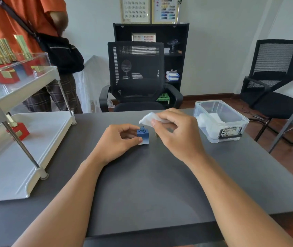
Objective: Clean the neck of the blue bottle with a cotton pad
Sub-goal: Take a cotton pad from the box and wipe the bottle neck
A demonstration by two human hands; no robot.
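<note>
Stretching wide under both forearms, the dark grey table point(142, 189) is matte and mostly bare on the near side of the grip, its near edge cutting across the bottom of the view. White walls, a black shelf unit point(151, 56) and a wooden floor lie beyond it. The left hand point(119, 141) is closed on the blue bottle point(143, 137), thumb against its near face and fingers curled round its left side; the bottle stands upright on the table, uncapped, its threaded neck point(142, 128) exposed. The right hand point(176, 131) pinches a white cotton pad point(148, 120) between thumb and fingers, just above and right of the neck; whether pad and neck touch cannot be told. A small gold-coloured object point(157, 135) stands partly hidden behind the right hand.

Open tabletop runs from the grip toward the near edge and to the right edge. Left of the grip a white two-tier rack point(26, 157) takes up that side, with one red bottle point(20, 131) on its lower tray and gold-capped bottles point(1, 50) above. Right of the grip sits a clear plastic box point(220, 120) holding white pads. Beyond the far edge stand a black mesh chair point(136, 75), a second chair point(275, 77) at the right, and a person in an orange shirt point(22, 20) at the far left.
</note>
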